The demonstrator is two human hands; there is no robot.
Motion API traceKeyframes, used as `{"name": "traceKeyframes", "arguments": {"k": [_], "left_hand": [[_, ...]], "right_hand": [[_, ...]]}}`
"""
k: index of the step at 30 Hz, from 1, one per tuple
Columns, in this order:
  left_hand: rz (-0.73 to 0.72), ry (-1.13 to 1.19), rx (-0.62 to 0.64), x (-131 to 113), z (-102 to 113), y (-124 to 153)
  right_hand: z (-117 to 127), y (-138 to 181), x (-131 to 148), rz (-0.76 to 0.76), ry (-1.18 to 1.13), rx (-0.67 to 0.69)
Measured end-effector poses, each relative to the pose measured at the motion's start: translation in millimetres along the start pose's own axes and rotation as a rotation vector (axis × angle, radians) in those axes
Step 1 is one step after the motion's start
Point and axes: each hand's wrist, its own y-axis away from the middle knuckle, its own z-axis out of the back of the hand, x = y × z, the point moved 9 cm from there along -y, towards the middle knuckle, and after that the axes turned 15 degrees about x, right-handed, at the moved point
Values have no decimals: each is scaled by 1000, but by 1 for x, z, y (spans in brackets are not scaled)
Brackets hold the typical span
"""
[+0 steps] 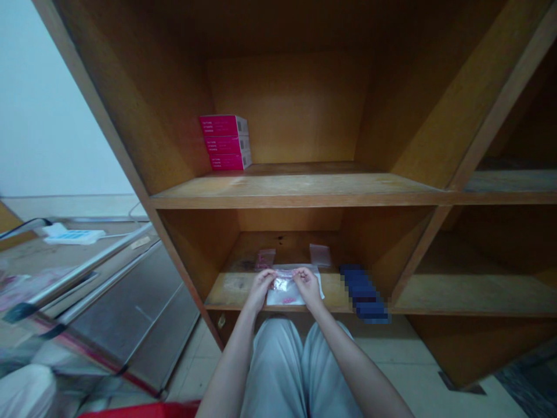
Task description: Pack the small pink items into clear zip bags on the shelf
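Observation:
Between my two hands a small clear plastic bag (284, 283) with a pinkish top edge is held by its upper corners. My left hand (263, 283) pinches the left corner, and my right hand (306, 282) pinches the right one. Beneath the bag a white sheet (298, 300) lies on the lower shelf, with a small pink piece showing near its front edge. Behind my left hand lies a small clear packet with reddish contents (265, 259). Farther back on the right is a pale, flat packet (319, 255).
Pink boxes (225, 143) are stacked on the upper shelf (304, 186) at the left. A blurred-out dark blue object (364, 293) is at the lower shelf's right. Left of the cabinet stands a metal-edged cart (126, 296) bearing a white power strip (76, 235). Something red (143, 410) is at bottom left.

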Motion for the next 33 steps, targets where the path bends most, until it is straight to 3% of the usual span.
{"name": "traceKeyframes", "arguments": {"k": [7,18,24,33], "left_hand": [[49,-5,75,2,-9,1],[45,-73,89,-1,-11,0],[48,-156,176,-3,-18,0],[44,-129,171,-3,-17,0]], "right_hand": [[-3,0,-2,1,29,28],[-4,0,-6,-26,15,35],[-7,0,-2,-9,45,55],[-11,0,2,14,59,109]]}}
